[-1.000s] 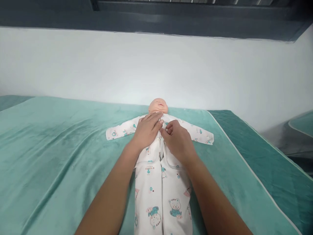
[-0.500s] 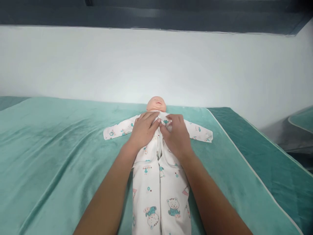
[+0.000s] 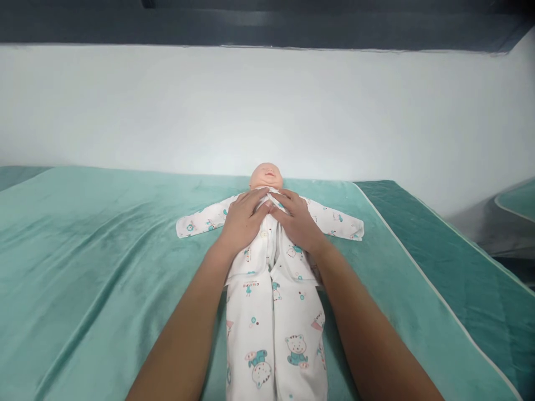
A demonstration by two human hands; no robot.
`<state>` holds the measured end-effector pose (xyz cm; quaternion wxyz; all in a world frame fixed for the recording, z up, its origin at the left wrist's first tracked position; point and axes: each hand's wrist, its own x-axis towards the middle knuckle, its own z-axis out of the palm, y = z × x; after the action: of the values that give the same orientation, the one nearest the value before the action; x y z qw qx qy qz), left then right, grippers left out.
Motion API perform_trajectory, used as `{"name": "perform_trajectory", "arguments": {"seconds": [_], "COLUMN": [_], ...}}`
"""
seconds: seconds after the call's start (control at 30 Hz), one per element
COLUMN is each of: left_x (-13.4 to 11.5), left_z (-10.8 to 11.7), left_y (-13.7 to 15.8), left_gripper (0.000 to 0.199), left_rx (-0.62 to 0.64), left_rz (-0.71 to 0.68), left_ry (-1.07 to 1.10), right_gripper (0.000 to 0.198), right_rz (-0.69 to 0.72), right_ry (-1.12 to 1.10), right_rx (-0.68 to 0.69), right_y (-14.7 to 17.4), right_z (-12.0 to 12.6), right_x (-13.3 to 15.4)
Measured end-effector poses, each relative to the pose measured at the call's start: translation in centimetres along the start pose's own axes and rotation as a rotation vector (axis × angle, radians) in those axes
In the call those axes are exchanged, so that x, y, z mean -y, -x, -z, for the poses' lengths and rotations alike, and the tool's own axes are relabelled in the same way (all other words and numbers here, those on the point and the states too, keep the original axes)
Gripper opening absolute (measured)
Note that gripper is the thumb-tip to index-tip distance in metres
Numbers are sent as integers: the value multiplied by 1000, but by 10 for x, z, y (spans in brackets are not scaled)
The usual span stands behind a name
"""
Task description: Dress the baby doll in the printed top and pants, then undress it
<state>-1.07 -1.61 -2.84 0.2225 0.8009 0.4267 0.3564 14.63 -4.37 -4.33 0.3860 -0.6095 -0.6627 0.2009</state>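
Note:
A baby doll lies on its back, its head toward the wall. It wears a white printed baby shirt, sleeves stretched out to both sides, and white printed pants. On the left of the shirt's chest lies my left hand, open, fingers stretched toward the collar. My right hand rests open on the other side in the same way. Both thumbs come together at the shirt's front opening just below the neck. The lower front edges part slightly, with a button showing. My palms hide most of the chest.
A light green blanket with a few folds lies under the doll. Darker green quilted cloth borders it on the right. A white wall stands close behind the doll's head, with a dark beam above.
My right hand has flattened from a bent-finger pose, its fingers now stretched over the upper chest toward the collar. My left hand has hardly moved. The doll lies as before.

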Motion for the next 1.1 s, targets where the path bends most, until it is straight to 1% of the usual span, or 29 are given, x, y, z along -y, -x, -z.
{"name": "perform_trajectory", "arguments": {"seconds": [0.13,0.23,0.43,0.53,0.6,0.7,0.8,0.87,0.97,1.1], "left_x": [-1,-3,-3,-4,-4,-4,-3,-2,-3,-4], "left_z": [1,2,1,2,4,7,10,12,15,18], "left_y": [1,2,2,3,4,7,10,11,13,13], "left_gripper": [42,42,41,40,39,32,19,14,11,13], "left_rx": [2,2,4,-2,-14,-41,-44,-20,29,57], "left_rz": [2,7,30,41,70,129,126,119,131,132], "left_ry": [21,24,39,82,153,307,421,437,418,392], "right_gripper": [50,49,47,46,46,40,30,23,13,18], "right_rz": [-30,-46,-35,-34,-34,-5,34,-1,-89,-165], "right_ry": [-68,-97,-78,-79,-88,-67,35,99,100,-23], "right_rx": [3,2,20,19,-5,-88,-183,-209,-142,-57], "right_y": [-1,-1,-1,0,2,6,12,16,20,20], "right_z": [0,0,2,3,2,2,4,8,17,28], "right_x": [-1,0,3,4,6,11,19,26,33,36]}}
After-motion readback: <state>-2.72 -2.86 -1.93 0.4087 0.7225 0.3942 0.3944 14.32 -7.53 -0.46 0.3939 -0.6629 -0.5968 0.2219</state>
